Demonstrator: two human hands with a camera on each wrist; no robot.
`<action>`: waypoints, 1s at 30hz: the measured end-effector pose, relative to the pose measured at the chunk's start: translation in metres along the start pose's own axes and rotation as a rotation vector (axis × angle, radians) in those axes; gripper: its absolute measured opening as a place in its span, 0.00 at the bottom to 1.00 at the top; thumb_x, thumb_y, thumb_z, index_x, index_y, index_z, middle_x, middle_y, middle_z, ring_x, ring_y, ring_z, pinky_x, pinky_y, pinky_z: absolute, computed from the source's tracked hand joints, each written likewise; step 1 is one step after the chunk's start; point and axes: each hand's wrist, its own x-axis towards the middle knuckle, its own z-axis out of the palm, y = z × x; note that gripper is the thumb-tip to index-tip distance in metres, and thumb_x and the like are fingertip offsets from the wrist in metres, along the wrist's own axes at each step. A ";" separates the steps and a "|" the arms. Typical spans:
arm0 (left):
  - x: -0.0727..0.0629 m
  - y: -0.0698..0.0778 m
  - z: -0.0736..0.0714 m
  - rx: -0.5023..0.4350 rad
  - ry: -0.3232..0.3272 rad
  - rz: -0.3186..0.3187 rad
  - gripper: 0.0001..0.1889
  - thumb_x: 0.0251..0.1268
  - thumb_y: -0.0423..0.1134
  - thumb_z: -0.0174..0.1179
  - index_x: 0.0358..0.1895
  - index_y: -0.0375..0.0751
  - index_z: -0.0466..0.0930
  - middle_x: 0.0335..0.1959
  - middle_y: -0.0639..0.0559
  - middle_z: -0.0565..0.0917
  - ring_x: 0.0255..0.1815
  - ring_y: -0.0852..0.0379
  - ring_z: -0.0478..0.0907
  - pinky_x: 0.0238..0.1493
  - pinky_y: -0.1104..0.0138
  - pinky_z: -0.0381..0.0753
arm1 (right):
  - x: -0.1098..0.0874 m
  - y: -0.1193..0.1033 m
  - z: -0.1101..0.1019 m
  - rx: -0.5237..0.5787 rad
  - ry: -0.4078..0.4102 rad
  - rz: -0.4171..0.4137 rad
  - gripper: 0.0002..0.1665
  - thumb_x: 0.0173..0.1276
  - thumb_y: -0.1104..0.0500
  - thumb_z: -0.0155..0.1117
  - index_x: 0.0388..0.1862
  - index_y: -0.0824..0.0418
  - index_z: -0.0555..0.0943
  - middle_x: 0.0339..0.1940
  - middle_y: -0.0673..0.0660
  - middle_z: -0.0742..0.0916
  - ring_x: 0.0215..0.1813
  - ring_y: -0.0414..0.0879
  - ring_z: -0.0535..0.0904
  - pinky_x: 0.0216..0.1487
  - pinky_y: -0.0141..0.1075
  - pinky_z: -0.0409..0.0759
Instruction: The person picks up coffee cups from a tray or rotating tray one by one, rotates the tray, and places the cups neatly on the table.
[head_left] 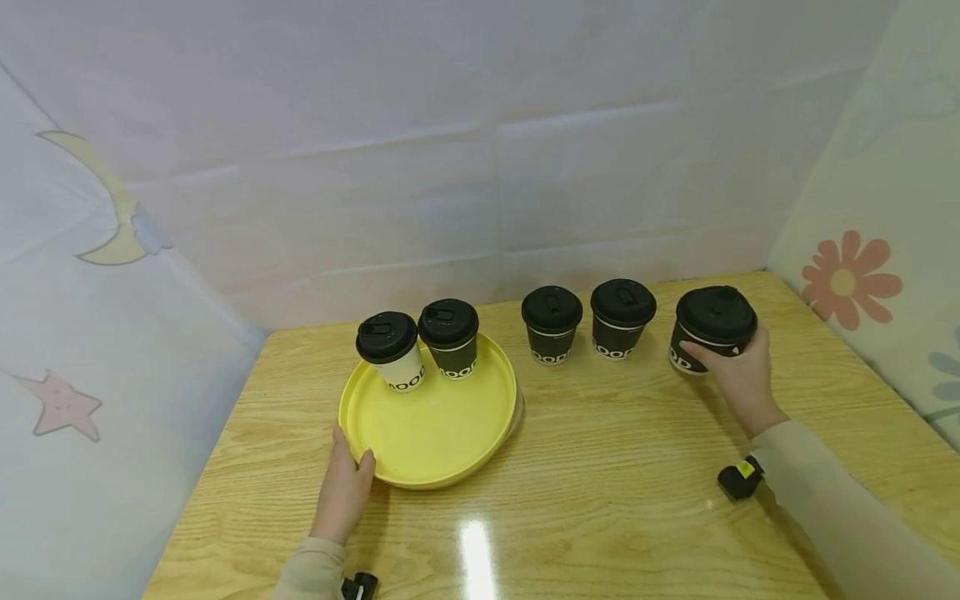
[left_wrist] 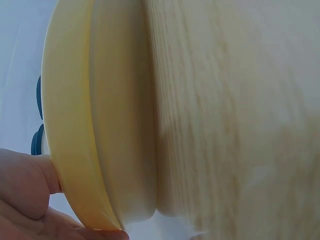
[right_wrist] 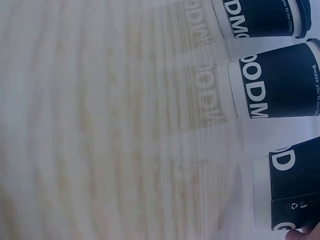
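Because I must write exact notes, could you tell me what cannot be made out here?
Head view: the far fingers of the right hand, hidden by the held cup.
Head view: cup contents, under black lids.
Left wrist view: most of two cups, hidden by the yellow tray.
Right wrist view: the held cup's lid, cut off by the right edge.

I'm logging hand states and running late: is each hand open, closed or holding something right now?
Left hand: holding the yellow tray at its edge.
Right hand: holding a dark, black-lidded cup.
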 end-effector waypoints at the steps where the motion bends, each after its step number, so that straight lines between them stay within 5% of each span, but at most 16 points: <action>1: 0.000 0.000 0.000 -0.001 0.000 0.000 0.39 0.78 0.36 0.40 0.71 0.22 0.20 0.73 0.24 0.31 0.74 0.29 0.34 0.72 0.41 0.41 | 0.001 0.000 0.000 0.002 0.000 0.007 0.53 0.65 0.59 0.69 0.77 0.53 0.43 0.73 0.58 0.56 0.72 0.49 0.57 0.72 0.38 0.60; 4: 0.000 0.000 0.000 -0.004 0.001 0.000 0.39 0.78 0.36 0.40 0.71 0.22 0.20 0.74 0.24 0.31 0.74 0.29 0.34 0.72 0.41 0.41 | 0.003 -0.001 0.002 0.007 0.001 0.024 0.54 0.65 0.58 0.68 0.77 0.54 0.42 0.74 0.61 0.54 0.73 0.51 0.56 0.74 0.46 0.56; 15: -0.001 -0.001 0.000 -0.020 0.001 -0.001 0.39 0.78 0.36 0.40 0.72 0.24 0.20 0.74 0.25 0.31 0.74 0.30 0.33 0.72 0.41 0.41 | 0.010 0.000 0.004 -0.024 -0.004 0.068 0.56 0.65 0.53 0.68 0.77 0.58 0.39 0.75 0.65 0.51 0.75 0.56 0.51 0.75 0.52 0.51; 30: 0.000 -0.001 0.000 -0.026 -0.001 0.011 0.39 0.78 0.36 0.39 0.71 0.24 0.19 0.74 0.26 0.29 0.75 0.31 0.32 0.72 0.41 0.40 | 0.025 0.008 0.007 -0.028 -0.011 0.068 0.57 0.65 0.53 0.68 0.76 0.59 0.37 0.76 0.65 0.51 0.76 0.56 0.48 0.76 0.48 0.47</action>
